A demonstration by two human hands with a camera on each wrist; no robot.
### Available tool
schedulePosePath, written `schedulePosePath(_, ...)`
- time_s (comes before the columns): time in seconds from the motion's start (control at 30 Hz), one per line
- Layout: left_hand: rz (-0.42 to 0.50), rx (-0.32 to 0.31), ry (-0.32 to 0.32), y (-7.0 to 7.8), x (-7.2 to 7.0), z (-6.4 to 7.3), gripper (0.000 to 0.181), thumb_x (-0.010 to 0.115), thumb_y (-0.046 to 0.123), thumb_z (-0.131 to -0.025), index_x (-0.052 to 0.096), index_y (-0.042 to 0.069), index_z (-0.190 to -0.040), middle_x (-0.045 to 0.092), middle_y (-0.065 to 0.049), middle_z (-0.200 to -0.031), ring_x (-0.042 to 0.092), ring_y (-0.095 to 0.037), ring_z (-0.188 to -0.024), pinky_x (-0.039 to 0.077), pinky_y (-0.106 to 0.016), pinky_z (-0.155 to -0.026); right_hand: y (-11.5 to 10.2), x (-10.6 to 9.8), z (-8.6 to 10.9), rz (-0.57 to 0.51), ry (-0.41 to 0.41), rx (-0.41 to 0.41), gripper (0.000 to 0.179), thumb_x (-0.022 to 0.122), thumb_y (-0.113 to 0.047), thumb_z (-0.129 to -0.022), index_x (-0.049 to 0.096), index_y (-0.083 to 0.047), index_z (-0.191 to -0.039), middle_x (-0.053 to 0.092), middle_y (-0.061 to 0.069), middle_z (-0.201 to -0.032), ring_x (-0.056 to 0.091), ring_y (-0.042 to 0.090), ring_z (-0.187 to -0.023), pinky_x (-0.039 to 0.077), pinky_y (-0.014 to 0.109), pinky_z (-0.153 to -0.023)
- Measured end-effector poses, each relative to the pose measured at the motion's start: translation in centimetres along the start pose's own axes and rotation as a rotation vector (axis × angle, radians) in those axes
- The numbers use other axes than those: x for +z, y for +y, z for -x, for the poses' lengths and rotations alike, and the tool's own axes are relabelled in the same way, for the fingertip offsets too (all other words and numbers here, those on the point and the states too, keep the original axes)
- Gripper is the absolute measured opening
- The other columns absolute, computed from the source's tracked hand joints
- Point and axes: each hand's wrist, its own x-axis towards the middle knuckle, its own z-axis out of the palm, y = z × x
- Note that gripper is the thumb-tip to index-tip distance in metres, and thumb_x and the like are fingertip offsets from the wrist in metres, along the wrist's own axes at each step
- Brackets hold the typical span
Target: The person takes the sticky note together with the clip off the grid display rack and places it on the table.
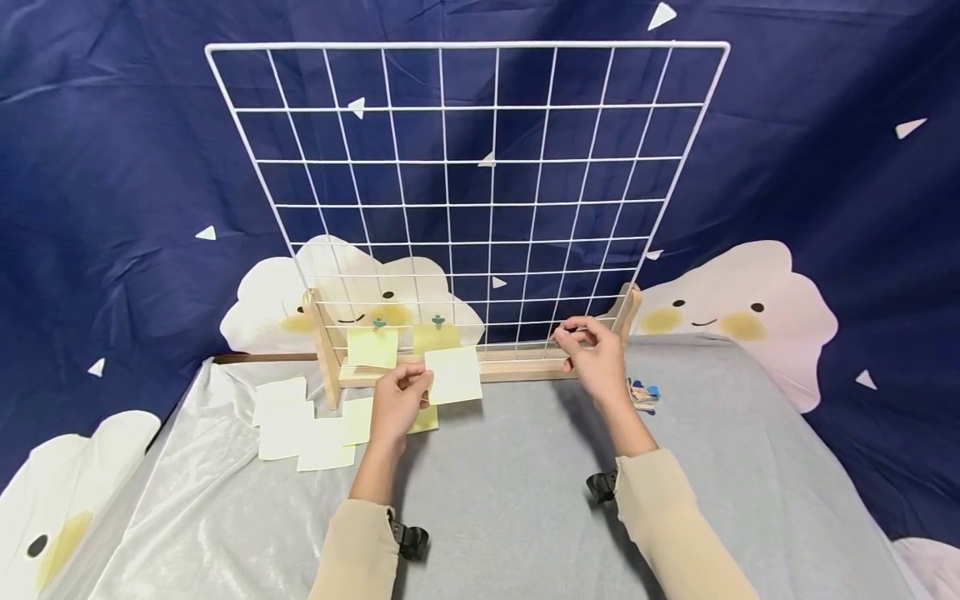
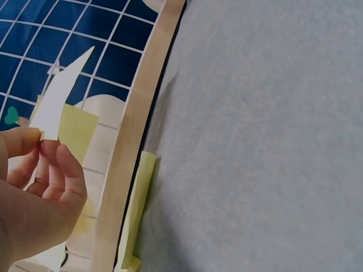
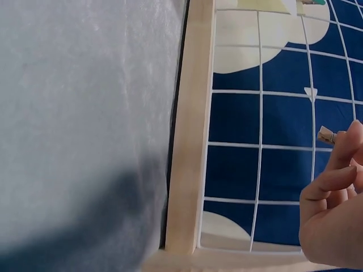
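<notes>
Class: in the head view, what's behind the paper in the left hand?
A yellow note, clipped to the wire grid; its top shows. The paper hides its lower part.

Navy fabric backdrop [image 1: 97,183], creased, at rear and both sides; printed with smiling white clouds [image 1: 735,283], yellow-cheeked, and scattered white triangles [image 1: 910,129]. Tablecloth [image 1: 517,500], pale grey, velvety, brighter sheen at left. Brown strip [image 1: 258,358] along its rear left edge. Shadows soft-edged.
</notes>
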Motion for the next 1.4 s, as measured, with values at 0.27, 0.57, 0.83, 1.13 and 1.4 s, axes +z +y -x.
schedulePosePath(0.27, 0.024, 0.000, 0.004, -0.4, -0.4, -0.1, 0.015, 0.068, 0.003, -0.095, 0.069, -0.007, -0.105, 0.063, -0.003, -0.079, 0.056, -0.011, -0.060, 0.053, -0.023, -0.058, 0.3, -2.0, 0.3, 0.022, -0.017, 0.049, 0.022, 0.069, -0.004, -0.096, 0.061, 0.011, -0.110, 0.069, 0.008, -0.078, 0.057, 0.012, -0.048, 0.052, 0.024, -0.048)
schedulePosePath(0.57, 0.002, -0.017, 0.001, -0.3, -0.7, -0.1, 0.014, 0.068, 0.004, -0.094, 0.068, -0.006, -0.105, 0.063, -0.003, -0.080, 0.056, -0.011, -0.060, 0.053, -0.021, -0.057, 0.9, -4.2, 0.3, 0.080, -0.009, 0.091, 0.021, 0.066, -0.007, -0.099, 0.059, 0.009, -0.110, 0.069, 0.001, -0.075, 0.057, 0.009, -0.046, 0.050, 0.022, -0.046)
schedulePosePath(0.83, -0.001, -0.017, -0.006, -0.5, -0.8, -0.2, 0.014, 0.068, 0.003, -0.094, 0.068, -0.006, -0.104, 0.062, -0.003, -0.080, 0.056, -0.011, -0.061, 0.053, -0.021, -0.058, 0.7, -5.1, 0.5, 0.077, -0.002, 0.082, 0.025, 0.066, -0.008, -0.099, 0.058, 0.012, -0.111, 0.070, 0.004, -0.076, 0.057, 0.008, -0.046, 0.051, 0.022, -0.047)
schedulePosePath(1.13, -0.015, -0.028, -0.017, -0.7, -1.1, -0.1, 0.014, 0.069, 0.004, -0.094, 0.068, -0.006, -0.104, 0.063, -0.003, -0.077, 0.058, -0.011, -0.062, 0.054, -0.022, -0.058, 0.9, -6.0, 0.8, 0.130, 0.010, 0.107, 0.027, 0.067, -0.009, -0.099, 0.059, 0.011, -0.115, 0.069, 0.000, -0.074, 0.060, 0.013, -0.046, 0.051, 0.022, -0.046)
schedulePosePath(1.4, -0.048, -0.046, -0.021, -1.1, -1.3, -0.2, 0.013, 0.069, 0.003, -0.093, 0.068, -0.005, -0.103, 0.063, -0.003, -0.075, 0.058, -0.011, -0.063, 0.054, -0.021, -0.059, 1.6, -7.0, 1.0, 0.121, 0.013, 0.136, 0.028, 0.065, -0.009, -0.100, 0.057, 0.011, -0.116, 0.071, 0.009, -0.081, 0.058, 0.009, -0.047, 0.053, 0.024, -0.048)
